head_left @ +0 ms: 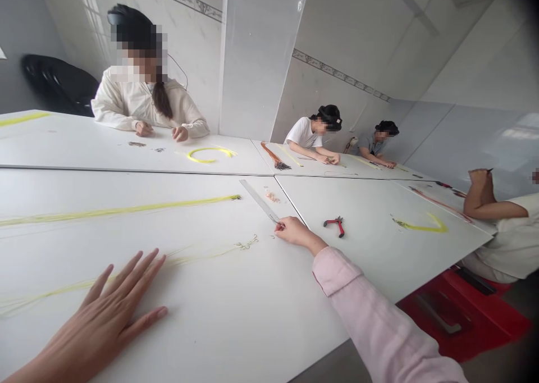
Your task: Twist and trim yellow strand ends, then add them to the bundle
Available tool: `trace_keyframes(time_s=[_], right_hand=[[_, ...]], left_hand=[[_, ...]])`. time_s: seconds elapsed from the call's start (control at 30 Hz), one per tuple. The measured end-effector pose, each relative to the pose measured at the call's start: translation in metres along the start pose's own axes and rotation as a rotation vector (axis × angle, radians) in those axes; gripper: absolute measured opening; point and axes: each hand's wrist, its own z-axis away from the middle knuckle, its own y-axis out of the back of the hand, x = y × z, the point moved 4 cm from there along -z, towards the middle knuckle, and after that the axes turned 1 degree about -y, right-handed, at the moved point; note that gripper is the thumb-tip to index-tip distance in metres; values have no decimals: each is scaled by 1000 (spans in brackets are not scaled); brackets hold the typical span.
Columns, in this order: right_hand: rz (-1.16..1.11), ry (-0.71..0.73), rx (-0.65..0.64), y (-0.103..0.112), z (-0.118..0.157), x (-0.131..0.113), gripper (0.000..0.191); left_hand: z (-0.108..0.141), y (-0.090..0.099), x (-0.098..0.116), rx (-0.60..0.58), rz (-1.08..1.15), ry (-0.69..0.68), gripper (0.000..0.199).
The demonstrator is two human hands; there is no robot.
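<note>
My left hand (113,315) lies flat with fingers spread over thin yellow fishing lines (69,288) on the table. Small fish hooks (246,242) sit in a loose cluster at the right end of these lines. My right hand (292,230) is closed, thumb and fingertips together, at the near end of a clear ruler (256,200); what it pinches is too small or hidden to tell. A tiny hook-like bit shows just left of its fingertips. Farther back stretches a longer yellow bundle of lines (168,210), with dark hooks at its right end.
Small pinkish pieces (272,196) lie beside the ruler. Red-handled pliers (336,226) rest to the right of my right hand. Yellow coils (210,151) and an orange bundle (272,154) lie across the table. Several co-workers sit around it; a red stool (471,310) stands at right.
</note>
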Motion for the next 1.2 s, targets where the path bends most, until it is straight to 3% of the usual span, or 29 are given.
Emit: trace_keyframes(time_s=[0.23,0.4,0.57,0.77,0.97,1.1,1.2], right_hand=[[100,14,-69,-2,2,-13,6],[207,26,-158,-11,-1,-16,20],[279,25,-144,6,0,-5,19],[434,-175,-1,66,5,42,22],[620,-466,256,161,28,89,25],[692,-562,453,213,47,92,26],[738,-524,588,244,55,77,31]], left_hand=[[-1,1,1,-21,20,13,87],[-1,-3,-1,-10,16,6,85],[-1,-4,-1,-22,34,0,85],[-1,-5,-2,-31,59,-3,81],[-2,-3,-2,5,42,-19,86],[-3,1,1,19,35,-26,87],[-3,3,2,28,40,-33,88]])
